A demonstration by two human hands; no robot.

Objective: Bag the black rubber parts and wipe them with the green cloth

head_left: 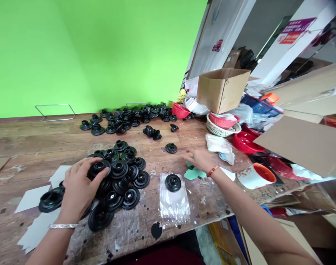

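My left hand (81, 180) has its thumb and fingers around a black stepped disc (99, 166) with a raised hub, at the left side of a heap of similar black discs (119, 169). My right hand (199, 159) holds nothing; its fingers reach out over the table, just above some green paper scraps (194, 172). Left of its fingertips lies a single black disc (171, 148). Between my hands, another black disc (173, 183) rests on a stack of clear plastic bags (175, 206).
More black discs (135, 117) are piled along the green wall (115, 55). White cards (38, 228) lie under the left forearm. At right stand a cardboard box (223, 90), a white basket (221, 129), red bowls (245, 142) and a white cup (253, 176) with an orange inside.
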